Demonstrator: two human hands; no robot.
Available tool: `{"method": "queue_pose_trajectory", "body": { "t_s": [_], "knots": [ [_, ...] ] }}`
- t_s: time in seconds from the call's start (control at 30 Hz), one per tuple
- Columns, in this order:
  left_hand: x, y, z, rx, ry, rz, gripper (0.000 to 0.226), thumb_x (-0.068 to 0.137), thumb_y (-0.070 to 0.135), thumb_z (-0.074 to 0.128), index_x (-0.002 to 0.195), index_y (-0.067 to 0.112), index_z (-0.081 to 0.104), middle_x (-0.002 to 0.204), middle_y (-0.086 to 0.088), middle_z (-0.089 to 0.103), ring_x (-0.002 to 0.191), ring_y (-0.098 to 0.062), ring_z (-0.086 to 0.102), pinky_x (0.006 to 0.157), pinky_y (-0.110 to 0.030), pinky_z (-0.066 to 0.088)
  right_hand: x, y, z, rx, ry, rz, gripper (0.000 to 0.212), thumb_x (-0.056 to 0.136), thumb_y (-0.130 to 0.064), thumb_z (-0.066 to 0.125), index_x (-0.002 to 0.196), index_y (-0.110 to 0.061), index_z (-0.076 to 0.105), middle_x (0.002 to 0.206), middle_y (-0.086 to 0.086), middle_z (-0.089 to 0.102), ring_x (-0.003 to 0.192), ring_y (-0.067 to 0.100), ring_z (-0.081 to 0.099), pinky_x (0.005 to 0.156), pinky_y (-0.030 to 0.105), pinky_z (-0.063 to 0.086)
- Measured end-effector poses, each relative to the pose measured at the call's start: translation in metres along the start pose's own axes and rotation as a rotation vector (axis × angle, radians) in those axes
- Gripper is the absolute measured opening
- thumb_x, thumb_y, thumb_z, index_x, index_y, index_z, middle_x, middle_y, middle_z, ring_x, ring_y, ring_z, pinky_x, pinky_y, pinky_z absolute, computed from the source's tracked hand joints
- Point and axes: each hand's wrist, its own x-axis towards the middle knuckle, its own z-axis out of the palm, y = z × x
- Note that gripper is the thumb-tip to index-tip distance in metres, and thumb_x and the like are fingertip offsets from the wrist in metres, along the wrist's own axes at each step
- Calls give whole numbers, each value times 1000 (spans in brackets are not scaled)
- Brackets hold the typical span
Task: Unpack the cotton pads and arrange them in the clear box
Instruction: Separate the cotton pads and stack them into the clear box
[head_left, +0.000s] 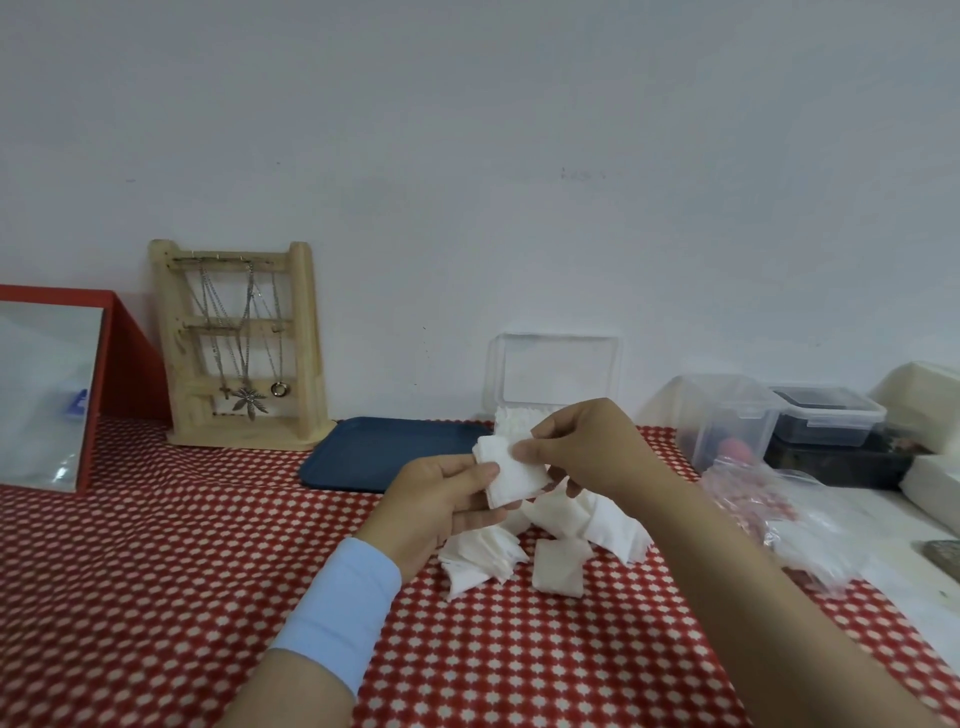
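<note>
the left forearm enters from six o'clock with a pale blue fabric wristband (337, 608) around it. the left hand (436, 499) is raised above the table, palm turned inward, thumb and curled fingers gripping the lower left side of a small stack of white square cotton pads (514, 475). the right arm reaches in from five o'clock. the right hand (582, 447) meets the same stack from the other side, thumb and forefinger pinching its upper edge, the remaining fingers loosely curled beneath.

just below the hands, at six o'clock from them, a loose heap of white cotton pads (558, 566) lies on the red tablecloth with white dots (156, 571). at three o'clock from the heap a crumpled clear plastic bag (779, 499) lies near the cloth's edge.

behind the right hand, at twelve o'clock, the clear plastic box (556, 364) stands with its lid upright; some white pads stand in it, its base hidden by the hand. at ten o'clock from the hands a dark blue flat tray (384, 452) lies on the cloth. farther out at ten o'clock a pale wooden jewellery stand (239, 343) hung with chains leans near the plain white wall (467, 130), and at nine o'clock stands a red-framed mirror (124, 353). at two o'clock sit a clear latch-lid tub (727, 415) and a dark lidded container (826, 415).
</note>
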Motion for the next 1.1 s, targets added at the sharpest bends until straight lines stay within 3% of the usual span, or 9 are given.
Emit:
{"method": "queue_pose_trajectory", "body": {
  "t_s": [0.23,0.37,0.53,0.67,0.8,0.87,0.97,1.1],
  "knots": [
    [1,-1,-1,-172,30,-59,25,103,17,58,116,-3,67,104,-20,77,93,-26,78,71,-30,64,1,1,1,-185,95,11,19,75,-35,88,71,-20,77,61,-6,73,52,6,67,46,18,45],
    [2,-2,-1,-154,78,-53,25,103,16,59,116,-4,67,102,-18,78,91,-25,78,68,-29,63,0,-5,-9,-117,158,-8,23,78,-31,86,73,-11,77,52,-8,68,38,0,55,38,13,38],
    [1,0,0,-116,70,-32,26,102,17,60,116,-2,69,104,-17,78,95,-26,77,71,-30,63,-9,-13,-13,65,-29,-66,22,80,-24,84,74,-5,76,61,-2,70,48,9,57,44,13,41],
    [-1,2,3,-68,17,-15,26,101,19,60,117,0,71,107,-16,78,101,-27,76,77,-31,63,-7,-8,-7,-40,-59,-43,23,80,-28,85,76,-7,77,55,-8,68,44,6,55,47,12,43],
    [-2,2,3,-63,4,-24,29,103,20,58,119,-2,69,105,-19,77,99,-29,76,77,-33,63,-2,-2,-6,-144,-18,-12,23,75,-35,88,73,-15,75,63,-10,71,50,4,59,55,18,50],
    [-2,5,4,-99,-5,-41,32,103,24,57,119,-2,69,105,-20,77,98,-30,76,75,-34,64,-2,-1,-5,-131,-26,9,25,74,-36,88,85,-18,74,74,-10,73,59,4,65,53,17,48],
    [-5,8,5,-115,-47,-47,35,97,28,64,118,0,70,107,-18,77,96,-27,76,74,-33,64,-4,-1,-5,-26,-118,55,45,79,-31,85,118,-25,64,100,-4,73,74,12,73,56,22,53],
    [-6,7,1,125,-45,16,21,90,1,71,111,6,73,103,-8,80,93,-20,78,69,-22,60,-4,-2,-7,38,-147,19,35,83,-21,83,115,-19,68,83,-2,77,64,13,70,54,21,53]
  ]
}}
